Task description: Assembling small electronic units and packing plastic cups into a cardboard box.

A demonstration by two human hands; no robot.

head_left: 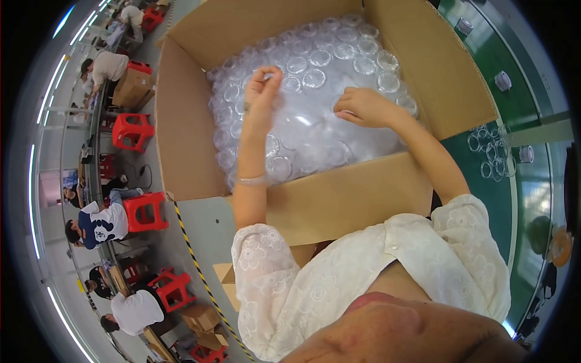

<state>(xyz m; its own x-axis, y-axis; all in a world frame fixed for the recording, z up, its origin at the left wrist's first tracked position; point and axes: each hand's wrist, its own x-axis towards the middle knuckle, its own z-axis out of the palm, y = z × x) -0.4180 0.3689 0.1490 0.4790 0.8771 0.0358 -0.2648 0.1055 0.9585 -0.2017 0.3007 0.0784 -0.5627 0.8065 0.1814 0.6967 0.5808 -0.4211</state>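
A large open cardboard box (354,196) stands before me, filled with many round clear plastic containers (314,78). Over the middle of them lies a sheet of clear plastic film (305,124), blurred and shiny. My left hand (263,91) is raised above the containers at the left, its fingers curled closed; whatever they pinch is too small or see-through to name. To the right, my right hand (366,107) reaches in over the near side with bent fingers, thumb and fingertips pinched at the film's edge.
On the right is a green tabletop (478,166) with a group of clear cups (493,151) and several small white rolls or lids (503,81). Far left, people sit along a workbench on red stools (132,131). Yellow-black tape (193,254) marks the floor.
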